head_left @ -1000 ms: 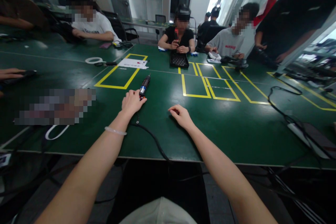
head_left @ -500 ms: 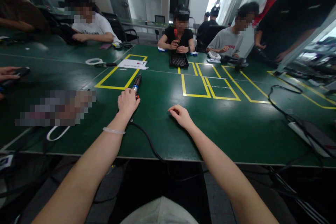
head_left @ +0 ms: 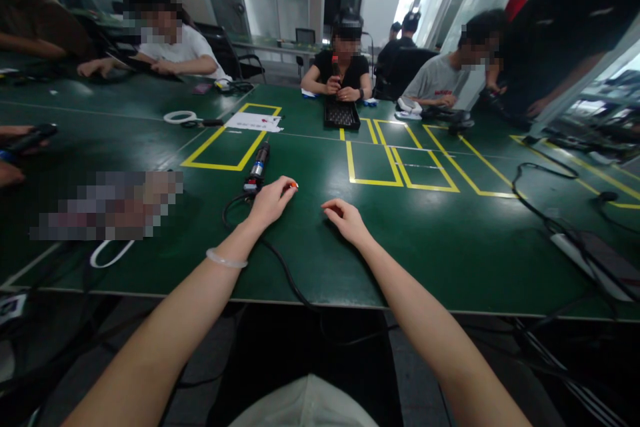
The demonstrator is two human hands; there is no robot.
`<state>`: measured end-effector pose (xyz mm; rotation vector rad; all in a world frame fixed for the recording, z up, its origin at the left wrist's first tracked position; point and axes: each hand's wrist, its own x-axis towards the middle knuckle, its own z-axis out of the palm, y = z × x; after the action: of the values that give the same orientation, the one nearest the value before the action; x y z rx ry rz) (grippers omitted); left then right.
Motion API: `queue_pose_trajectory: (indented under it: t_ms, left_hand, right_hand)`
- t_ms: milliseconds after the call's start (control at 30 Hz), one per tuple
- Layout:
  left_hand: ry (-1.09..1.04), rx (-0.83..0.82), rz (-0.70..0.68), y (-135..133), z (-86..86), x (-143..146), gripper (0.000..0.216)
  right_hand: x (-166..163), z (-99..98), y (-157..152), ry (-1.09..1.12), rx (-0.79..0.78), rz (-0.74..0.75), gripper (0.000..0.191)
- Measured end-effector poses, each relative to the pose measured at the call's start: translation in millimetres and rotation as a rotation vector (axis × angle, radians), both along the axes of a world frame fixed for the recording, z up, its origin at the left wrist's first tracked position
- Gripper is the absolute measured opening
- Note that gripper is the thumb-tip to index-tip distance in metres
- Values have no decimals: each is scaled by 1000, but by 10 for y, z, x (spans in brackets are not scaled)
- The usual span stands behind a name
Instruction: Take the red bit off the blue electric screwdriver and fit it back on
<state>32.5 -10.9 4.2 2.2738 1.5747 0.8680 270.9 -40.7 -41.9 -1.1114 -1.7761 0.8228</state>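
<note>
My left hand point(head_left: 273, 202) is closed in a pinch above the green table, a small orange-and-white piece point(head_left: 294, 185) showing at its fingertips. Just left of that hand lies a black electric screwdriver point(head_left: 259, 163) with a blue band, its tip pointing away from me. Its black cord point(head_left: 285, 273) loops under my left wrist and runs off the near table edge. My right hand point(head_left: 346, 219) rests on the table to the right, fingers curled together. Whether anything is in them is hidden.
Yellow tape outlines point(head_left: 375, 182) mark the green table point(head_left: 300, 247). Opposite, a person works over a black tray point(head_left: 341, 117). White paper point(head_left: 254, 122) and a white cable coil point(head_left: 180, 118) lie at left. Cables point(head_left: 543, 210) and a power strip point(head_left: 590, 267) lie at right.
My left hand has let go of the screwdriver and moved right, now with the small orange-and-white piece at its fingertips. The screwdriver lies on the table. My right hand has barely moved.
</note>
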Motion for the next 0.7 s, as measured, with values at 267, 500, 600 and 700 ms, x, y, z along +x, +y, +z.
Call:
queue_pose_trajectory:
  t_ms: [267,500,600,700]
  left_hand:
    - [-320,-406,-448,-214,-148,397,50]
    - [-436,-439,-427,-210,-207,410,41]
    - [-456,-421,-396,-197,-210,395,31]
    - [-418,-376,-365,-205,-203,388,30]
  right_hand:
    - [-46,-67,27,117,-103,55,19]
    - [-22,-14,23,176,-145,162,20]
    - [-29,-10,26,179,-134,126,19]
    - [-33,-9,35,174,-122,88,19]
